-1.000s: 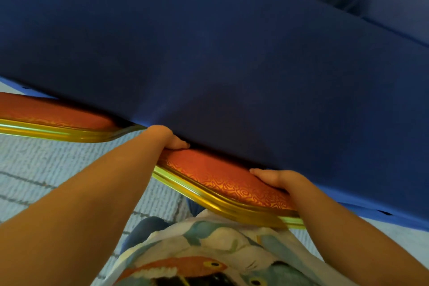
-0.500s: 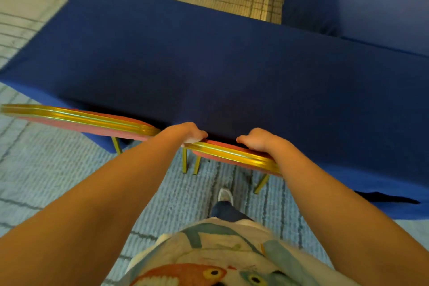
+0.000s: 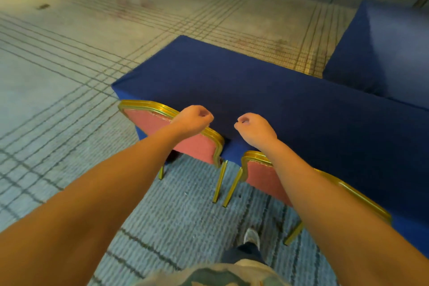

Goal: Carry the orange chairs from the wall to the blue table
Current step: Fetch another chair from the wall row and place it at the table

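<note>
While both arms reach forward mid-frame, left hand (image 3: pixel 192 121) and right hand (image 3: pixel 255 130) are curled into fists, holding nothing. Below them, left orange chair (image 3: pixel 148 123) and right orange chair (image 3: pixel 262 177) stand tucked against the blue desk (image 3: pixel 278 104), at its near edge.

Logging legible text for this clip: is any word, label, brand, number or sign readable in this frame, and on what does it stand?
None can be read.
The blue table, the left orange chair, the right orange chair and the carpet carry no lettering.
The shirt print is blurred and shows no letters.
The dark mark on the far floor is too small to tell.
</note>
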{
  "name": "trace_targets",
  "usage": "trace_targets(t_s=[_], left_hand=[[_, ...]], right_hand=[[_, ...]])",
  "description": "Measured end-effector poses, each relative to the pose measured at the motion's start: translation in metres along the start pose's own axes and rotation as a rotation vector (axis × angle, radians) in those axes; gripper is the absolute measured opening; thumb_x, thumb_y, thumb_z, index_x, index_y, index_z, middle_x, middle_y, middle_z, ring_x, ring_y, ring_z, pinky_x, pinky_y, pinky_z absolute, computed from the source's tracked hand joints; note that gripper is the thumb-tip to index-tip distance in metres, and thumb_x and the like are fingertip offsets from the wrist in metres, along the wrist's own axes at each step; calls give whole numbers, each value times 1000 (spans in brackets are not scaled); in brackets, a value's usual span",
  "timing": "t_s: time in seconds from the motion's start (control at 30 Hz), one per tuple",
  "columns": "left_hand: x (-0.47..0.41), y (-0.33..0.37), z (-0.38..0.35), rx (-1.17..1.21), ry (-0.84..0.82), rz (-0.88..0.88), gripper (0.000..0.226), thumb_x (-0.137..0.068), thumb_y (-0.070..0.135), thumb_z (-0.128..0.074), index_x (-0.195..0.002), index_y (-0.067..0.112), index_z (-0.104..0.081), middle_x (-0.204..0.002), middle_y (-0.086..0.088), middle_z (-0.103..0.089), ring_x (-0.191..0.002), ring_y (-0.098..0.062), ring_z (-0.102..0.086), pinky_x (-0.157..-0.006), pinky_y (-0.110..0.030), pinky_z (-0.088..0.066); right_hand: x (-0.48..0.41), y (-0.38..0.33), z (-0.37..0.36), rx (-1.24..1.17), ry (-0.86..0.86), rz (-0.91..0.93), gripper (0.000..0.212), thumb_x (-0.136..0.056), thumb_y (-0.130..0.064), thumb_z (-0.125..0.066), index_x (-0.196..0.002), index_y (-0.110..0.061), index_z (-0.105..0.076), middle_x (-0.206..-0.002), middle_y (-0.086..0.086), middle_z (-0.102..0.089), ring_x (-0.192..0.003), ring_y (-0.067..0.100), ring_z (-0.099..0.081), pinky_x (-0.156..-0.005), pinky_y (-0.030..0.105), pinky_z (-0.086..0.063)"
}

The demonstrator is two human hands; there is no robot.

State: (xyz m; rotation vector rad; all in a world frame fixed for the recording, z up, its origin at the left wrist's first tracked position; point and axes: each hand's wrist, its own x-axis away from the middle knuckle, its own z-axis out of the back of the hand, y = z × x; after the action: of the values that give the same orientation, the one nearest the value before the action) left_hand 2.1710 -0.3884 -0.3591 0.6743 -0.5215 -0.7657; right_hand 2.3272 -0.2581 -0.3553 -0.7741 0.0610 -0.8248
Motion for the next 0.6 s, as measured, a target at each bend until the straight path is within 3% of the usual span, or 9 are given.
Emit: trace_targets(t_s=[0.2,0.3,0.47,0.6], left_hand=[[45,-50,93,0,301,38,17,-85,38,-53,-98,35,-64,-98,15,-67,-92,-7,-63,-74,-27,-48],[69,-83,134,13,396,103,27,-88,38,-53,-111,29,-64,-104,11,-65,-97,-10,-61,-79,-28,-47],[107,-142,204,63,560,232,29,-90,36,-55,-114,23,-63,-99,3,-65,-90,-17,-62,-77,-31,-48],[132,-199,265,102,652,322,32,-92,38,-55,-119,21,-60,-99,2,-63,-87,-16,-61,-74,-30,-48]], right_hand=[[1,-98,-50,-6,1,228,39,-92,-36,-52,-129,-24,-55,-127,-3,-59,-110,19,-58,-87,36,-48],[0,-144,-79,0,-48,309,42,-90,-35,-51,-130,-26,-54,-129,-5,-58,-111,18,-58,-83,34,-49],[-10,-230,-130,27,-230,426,55,-86,-44,-51,-137,-25,-47,-134,-5,-52,-113,18,-56,-84,35,-46],[-28,-311,-183,70,-351,563,49,-94,-38,-51,-139,-19,-45,-114,-4,-57,-92,13,-57,-85,38,-48]])
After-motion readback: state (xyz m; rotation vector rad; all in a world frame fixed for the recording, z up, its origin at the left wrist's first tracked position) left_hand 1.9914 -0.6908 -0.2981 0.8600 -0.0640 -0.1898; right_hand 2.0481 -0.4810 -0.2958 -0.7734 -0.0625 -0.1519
